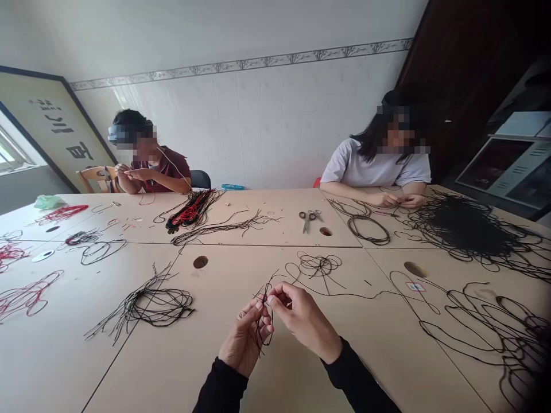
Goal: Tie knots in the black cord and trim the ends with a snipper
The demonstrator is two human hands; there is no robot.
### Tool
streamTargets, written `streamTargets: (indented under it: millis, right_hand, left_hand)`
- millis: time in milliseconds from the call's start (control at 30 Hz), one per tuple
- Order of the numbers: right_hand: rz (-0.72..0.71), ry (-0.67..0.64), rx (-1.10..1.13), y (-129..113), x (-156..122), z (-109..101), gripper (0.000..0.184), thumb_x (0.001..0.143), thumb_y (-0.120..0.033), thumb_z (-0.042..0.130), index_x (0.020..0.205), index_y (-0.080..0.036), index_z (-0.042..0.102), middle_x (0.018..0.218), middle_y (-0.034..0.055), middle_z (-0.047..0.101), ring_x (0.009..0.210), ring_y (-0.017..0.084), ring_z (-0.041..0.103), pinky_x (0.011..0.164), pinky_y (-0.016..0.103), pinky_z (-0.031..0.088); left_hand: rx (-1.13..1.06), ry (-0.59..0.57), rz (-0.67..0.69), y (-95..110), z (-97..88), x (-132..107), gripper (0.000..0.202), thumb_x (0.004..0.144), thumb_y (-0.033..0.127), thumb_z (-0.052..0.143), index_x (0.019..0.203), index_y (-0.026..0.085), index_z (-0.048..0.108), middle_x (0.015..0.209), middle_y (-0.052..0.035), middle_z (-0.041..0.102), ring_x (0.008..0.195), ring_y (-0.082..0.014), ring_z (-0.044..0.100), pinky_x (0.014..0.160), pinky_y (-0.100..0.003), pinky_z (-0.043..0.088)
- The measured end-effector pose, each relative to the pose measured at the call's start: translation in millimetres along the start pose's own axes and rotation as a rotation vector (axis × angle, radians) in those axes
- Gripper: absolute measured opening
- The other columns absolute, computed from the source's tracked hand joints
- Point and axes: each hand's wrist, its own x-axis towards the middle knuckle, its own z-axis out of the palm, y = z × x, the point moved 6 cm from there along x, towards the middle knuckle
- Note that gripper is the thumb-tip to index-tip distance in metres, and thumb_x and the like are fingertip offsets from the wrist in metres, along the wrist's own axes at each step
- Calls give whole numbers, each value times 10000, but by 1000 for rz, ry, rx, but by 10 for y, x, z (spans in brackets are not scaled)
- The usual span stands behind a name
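Pinching one black cord (263,321) between us: our left hand (245,338) closed around its loops, our right hand (301,318) fingertips nipping its top; scissors (309,218) lie well beyond.

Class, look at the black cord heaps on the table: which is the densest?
The heap at the right, beside the person in the white shirt: a solid dark mass; the others are thin loops with tabletop showing through.

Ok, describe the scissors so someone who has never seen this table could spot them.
Look across the tan table toward the person in the pale shirt. Left of that person's hands, beside an oval hole, lie the scissors. They are the only grey metal tool among black and red cords.
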Motion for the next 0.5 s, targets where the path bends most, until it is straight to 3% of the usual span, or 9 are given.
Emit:
streamTargets:
  millis: [300,500]
  right_hand:
    - [61,-74,-95,263,-10,48,140,840,-280,490,820,-177,582,710,-15,595,634,128,530,582,238,402]
    - [85,-94,-43,314,17,39,171,848,-302,512,902,-161,593,766,9,623,708,140,580,656,256,452]
  left_hand:
    - [70,2,-11,-51,-116,45,327,698,186,771,982,89,642,635,-4,599,533,-81,581,550,-185,535]
    - [154,-3,11,-50,-99,75,394,687,236,782,1027,101,636,627,-1,594,527,-98,566,542,-238,518]
